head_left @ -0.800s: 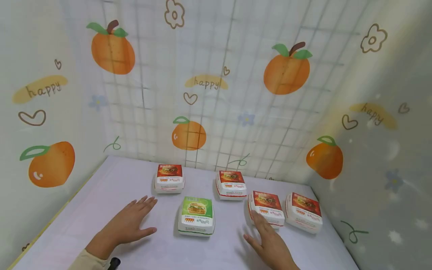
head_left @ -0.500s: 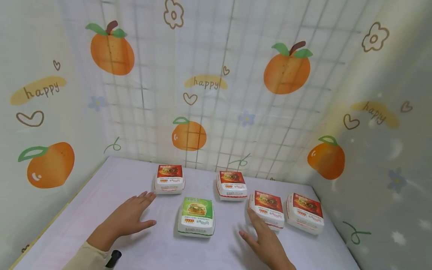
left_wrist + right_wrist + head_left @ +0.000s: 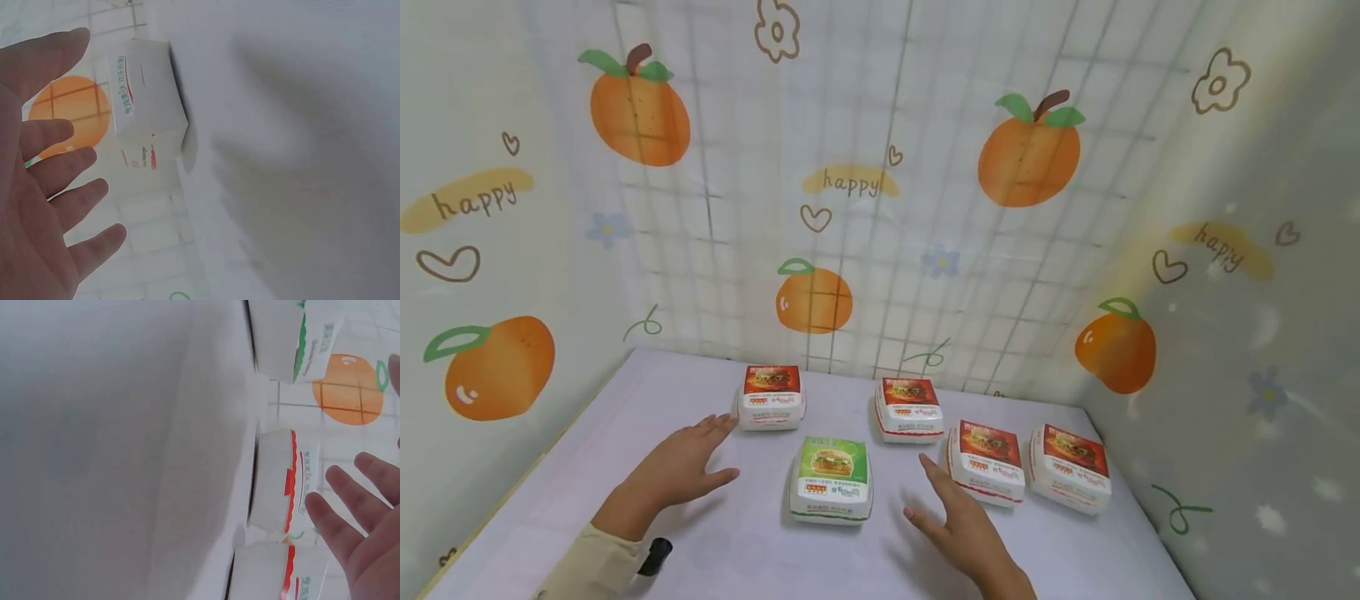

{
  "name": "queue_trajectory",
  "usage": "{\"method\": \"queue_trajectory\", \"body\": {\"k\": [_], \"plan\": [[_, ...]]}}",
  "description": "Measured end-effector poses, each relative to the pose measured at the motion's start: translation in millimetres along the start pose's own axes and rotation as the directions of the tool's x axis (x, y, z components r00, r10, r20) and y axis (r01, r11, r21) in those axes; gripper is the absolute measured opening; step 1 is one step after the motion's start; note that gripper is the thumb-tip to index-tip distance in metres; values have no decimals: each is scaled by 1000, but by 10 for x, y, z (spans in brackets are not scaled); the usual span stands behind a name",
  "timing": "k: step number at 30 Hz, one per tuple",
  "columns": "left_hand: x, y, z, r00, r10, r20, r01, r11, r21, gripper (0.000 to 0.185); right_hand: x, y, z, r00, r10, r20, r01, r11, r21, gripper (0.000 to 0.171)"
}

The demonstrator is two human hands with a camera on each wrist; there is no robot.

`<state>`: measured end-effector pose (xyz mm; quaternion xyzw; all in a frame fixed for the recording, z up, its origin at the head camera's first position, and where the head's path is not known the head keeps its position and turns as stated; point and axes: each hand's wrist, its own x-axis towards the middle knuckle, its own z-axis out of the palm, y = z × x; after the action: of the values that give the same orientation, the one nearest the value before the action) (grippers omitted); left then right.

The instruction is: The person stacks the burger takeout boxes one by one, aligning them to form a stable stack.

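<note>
A green-topped burger box [image 3: 831, 485] sits on the table between my two hands. To its left, my left hand [image 3: 676, 473] hovers over the table with fingers spread and holds nothing. Its fingertips reach the corner of the back-left red burger box [image 3: 771, 400] in the head view. My right hand [image 3: 961, 523], fingers extended and thumb apart, is over the table just in front of another red burger box [image 3: 985, 463]. A red burger box [image 3: 908, 410] stands behind, at the back middle. In the right wrist view, the fingers [image 3: 337, 528] overlap a red-trimmed box [image 3: 275, 481].
One more red burger box [image 3: 1070, 468] stands at the right end of the row, near the table's right edge. A pale curtain [image 3: 737, 150] printed with oranges surrounds the white table [image 3: 737, 550] at the back and sides. A black object [image 3: 657, 557] shows by the left sleeve.
My right hand has moved left, off the front of the red box it overlapped. My left hand has shifted slightly forward. The boxes stay in place; the head view has turned slightly.
</note>
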<state>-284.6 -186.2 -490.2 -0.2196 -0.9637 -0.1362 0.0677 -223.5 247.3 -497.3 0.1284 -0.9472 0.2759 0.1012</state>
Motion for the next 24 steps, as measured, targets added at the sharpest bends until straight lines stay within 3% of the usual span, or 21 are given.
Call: {"method": "queue_trajectory", "body": {"k": [8,13,17,21,24], "plan": [[1,-60,-24,1000,25,-15,-25,1000,-13,74,53,-100,43,999,-50,20,50,999,-9,78],[62,-103,97,999,-35,15,36,990,-140,72,20,-70,99,999,-23,44,21,999,50,76],[215,-144,137,993,-101,57,112,963,-244,78,24,-47,179,994,-26,105,15,994,106,76],[430,-236,48,991,-112,66,127,949,-288,85,93,-104,207,990,-57,125,40,990,132,78],[502,-307,-33,989,-132,62,145,942,-304,87,125,-159,223,988,-49,149,25,988,155,79]]}}
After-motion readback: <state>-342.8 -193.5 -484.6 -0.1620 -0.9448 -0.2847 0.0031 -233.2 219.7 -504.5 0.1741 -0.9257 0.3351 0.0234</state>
